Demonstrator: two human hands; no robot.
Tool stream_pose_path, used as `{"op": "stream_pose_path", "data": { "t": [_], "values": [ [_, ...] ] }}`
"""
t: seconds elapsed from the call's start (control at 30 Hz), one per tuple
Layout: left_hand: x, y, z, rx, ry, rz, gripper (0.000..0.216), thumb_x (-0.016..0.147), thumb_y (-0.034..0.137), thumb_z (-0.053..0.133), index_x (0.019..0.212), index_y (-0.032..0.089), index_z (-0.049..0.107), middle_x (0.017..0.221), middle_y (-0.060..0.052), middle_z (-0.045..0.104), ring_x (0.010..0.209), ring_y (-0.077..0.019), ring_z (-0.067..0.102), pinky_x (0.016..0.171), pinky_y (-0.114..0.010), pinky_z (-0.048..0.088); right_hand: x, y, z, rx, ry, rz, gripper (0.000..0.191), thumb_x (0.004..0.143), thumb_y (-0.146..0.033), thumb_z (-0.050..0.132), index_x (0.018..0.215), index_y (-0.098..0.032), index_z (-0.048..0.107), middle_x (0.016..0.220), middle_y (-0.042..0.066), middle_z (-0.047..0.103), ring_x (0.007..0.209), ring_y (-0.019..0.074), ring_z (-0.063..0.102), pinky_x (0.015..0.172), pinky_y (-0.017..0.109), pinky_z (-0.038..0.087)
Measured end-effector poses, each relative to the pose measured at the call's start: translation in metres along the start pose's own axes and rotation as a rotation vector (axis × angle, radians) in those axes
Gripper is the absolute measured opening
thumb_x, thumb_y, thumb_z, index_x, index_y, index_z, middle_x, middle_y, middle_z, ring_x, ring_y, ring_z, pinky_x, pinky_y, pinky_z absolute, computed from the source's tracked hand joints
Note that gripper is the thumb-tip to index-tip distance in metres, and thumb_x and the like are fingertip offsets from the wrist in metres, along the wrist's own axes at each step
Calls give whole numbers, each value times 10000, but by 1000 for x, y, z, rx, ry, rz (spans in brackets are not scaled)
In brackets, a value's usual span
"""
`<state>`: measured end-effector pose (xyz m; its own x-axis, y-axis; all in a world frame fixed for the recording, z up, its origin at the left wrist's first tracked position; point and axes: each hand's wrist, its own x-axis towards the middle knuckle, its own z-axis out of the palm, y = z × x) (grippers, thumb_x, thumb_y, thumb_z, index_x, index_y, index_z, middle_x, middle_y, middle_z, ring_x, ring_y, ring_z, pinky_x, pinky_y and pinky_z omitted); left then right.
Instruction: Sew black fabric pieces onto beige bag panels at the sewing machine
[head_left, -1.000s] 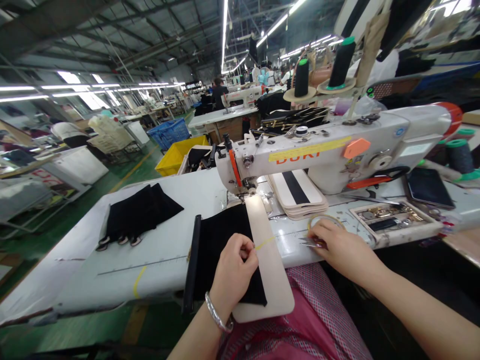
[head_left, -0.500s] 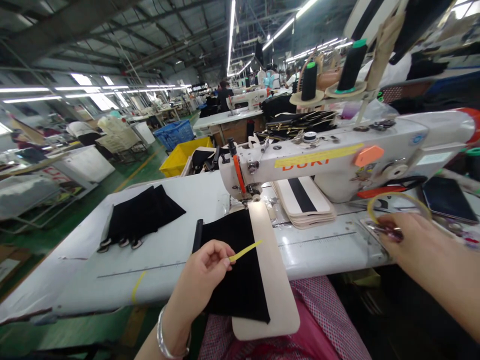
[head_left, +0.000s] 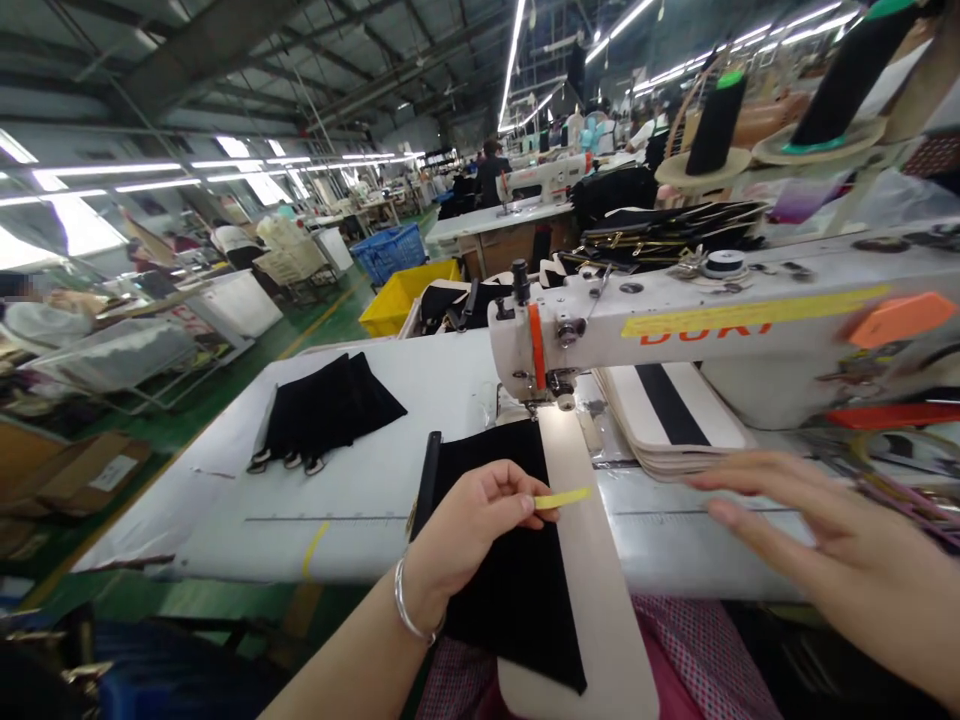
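Observation:
My left hand pinches a short strip of yellow tape between thumb and fingers. Under it lies a black fabric piece on top of a long cream panel, whose far end sits below the needle area of the sewing machine. My right hand is open, fingers stretched towards the left, holding nothing, above the table's right part. Just behind its fingertips is a stack of cream panels with a black stripe. A yellow tape roll lies beyond that hand, partly hidden.
Black fabric pieces with metal rings lie on the table's left. A yellow crate and a blue basket stand behind the table. Black thread cones rise above the machine. Purple-handled scissors rest at the right edge.
My right hand has left the tape roll and metal tool at the right and moved left, opening. The left hand still holds the yellow strip, now over the cream panel. The view has turned right.

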<state>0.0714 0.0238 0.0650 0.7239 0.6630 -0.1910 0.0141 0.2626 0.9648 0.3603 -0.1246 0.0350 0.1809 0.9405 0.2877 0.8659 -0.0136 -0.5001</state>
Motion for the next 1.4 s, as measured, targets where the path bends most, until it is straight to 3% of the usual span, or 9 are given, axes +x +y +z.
{"op": "stream_pose_path", "data": {
  "t": [0.1,0.2,0.33,0.5,0.6,0.8,1.07,1.3,1.4],
  "values": [
    [3,4,2,-24,-41,14,89,826,190,621,826,129,556,964,-95,674,862,-157,642,780,-278,473,31,-52,24,293,-168,-92,317,921,-456,493,1225,-388,547,1330,7,519,1253,245,464,1066,474,377],
    [5,6,1,-24,-58,23,91,825,187,620,812,135,547,979,-96,677,857,-150,639,793,-279,469,54,-69,34,388,-262,-91,212,925,-414,492,1086,-316,589,1200,16,582,1159,226,512,1006,443,412],
    [8,5,-4,-8,-58,22,91,816,186,620,806,138,544,986,-98,679,869,-157,642,789,-274,467,67,-66,37,397,-317,-52,106,880,-366,552,877,-262,575,1024,9,607,1009,215,547,911,409,437],
    [12,5,-8,-15,-80,20,105,812,188,624,794,142,531,987,-92,669,865,-153,631,783,-270,464,74,-68,42,424,-321,-65,130,849,-290,566,978,-273,573,1060,4,593,1052,207,523,935,397,403],
    [12,6,-8,-24,-98,30,108,813,178,624,779,143,527,955,-78,664,829,-133,612,768,-258,457,80,-70,44,418,-353,-101,29,853,-267,552,866,-246,568,973,0,594,978,187,532,892,371,410],
    [17,4,-15,29,-14,16,94,818,164,609,783,139,526,963,-79,667,818,-131,617,764,-264,464,83,-60,42,421,-424,-89,101,856,-263,530,762,-227,527,864,-10,574,860,161,539,799,328,430],
    [26,5,-22,38,-43,-14,119,801,195,625,781,137,523,951,-76,664,814,-136,624,769,-272,470,97,-58,48,411,-426,2,219,849,-362,560,1037,-252,578,1033,21,613,949,190,548,847,353,437],
    [28,4,-23,52,-86,-14,123,824,194,608,783,141,505,970,-78,659,817,-135,613,782,-281,468,107,-67,50,368,-513,-43,94,813,-281,542,743,-221,563,817,-2,570,789,159,521,744,319,410],
    [28,5,-29,250,-23,-7,115,847,237,596,830,148,526,1026,-76,649,843,-141,601,800,-293,472,106,-63,45,363,-565,-22,122,826,-297,529,731,-220,539,784,-11,554,761,149,512,709,298,400]
  ]
}}
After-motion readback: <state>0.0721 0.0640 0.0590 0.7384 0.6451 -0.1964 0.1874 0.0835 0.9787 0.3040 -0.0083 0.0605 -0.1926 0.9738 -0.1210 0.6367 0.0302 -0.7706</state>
